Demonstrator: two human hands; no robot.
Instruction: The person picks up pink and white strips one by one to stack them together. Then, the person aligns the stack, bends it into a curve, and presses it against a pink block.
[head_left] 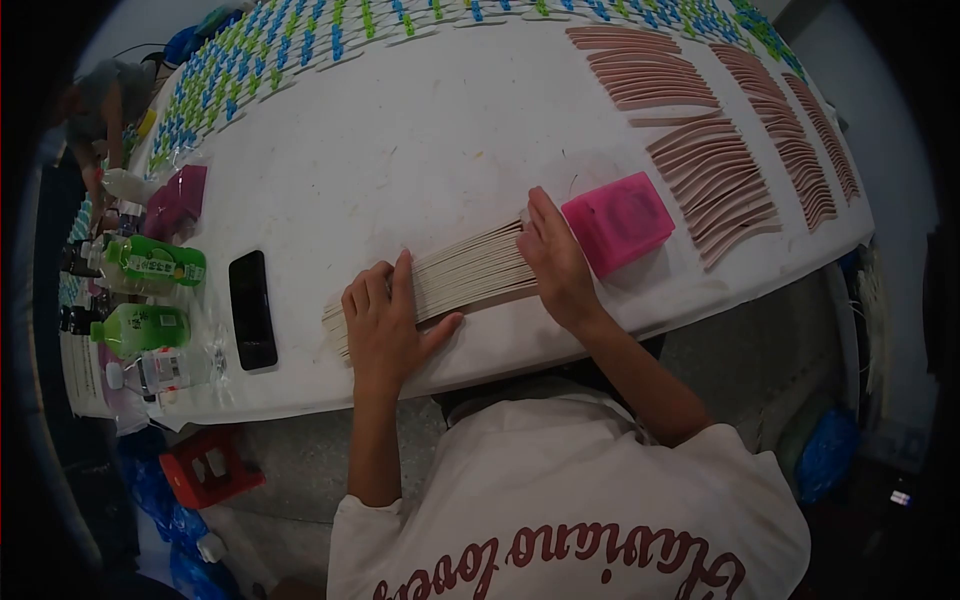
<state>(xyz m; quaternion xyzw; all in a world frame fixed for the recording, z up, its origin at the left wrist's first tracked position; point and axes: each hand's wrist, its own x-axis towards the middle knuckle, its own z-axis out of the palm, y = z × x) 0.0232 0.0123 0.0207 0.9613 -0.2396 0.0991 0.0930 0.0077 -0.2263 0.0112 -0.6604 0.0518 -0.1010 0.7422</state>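
A flat bundle of thin cream-coloured strips (475, 268) lies on the table in front of me, slanting up to the right. My left hand (383, 315) rests on the left part of the bundle, its fingers laid over the strips and its thumb stretched out near the front edge. At the right end, my right hand (558, 262) touches the strips with its fingers stretched out. Just right of that hand stands a bright pink block (620, 222) with a darker patch on top. What the right palm touches is partly hidden.
Curved pinkish-brown strips (715, 185) lie in rows at the right. Blue and green pieces in a lattice (330, 35) line the far edge. A black phone (252, 310), green-labelled bottles (145, 330) and a magenta block (178, 200) are at left. A red stool (210, 465) stands below; another person (105, 105) is far left.
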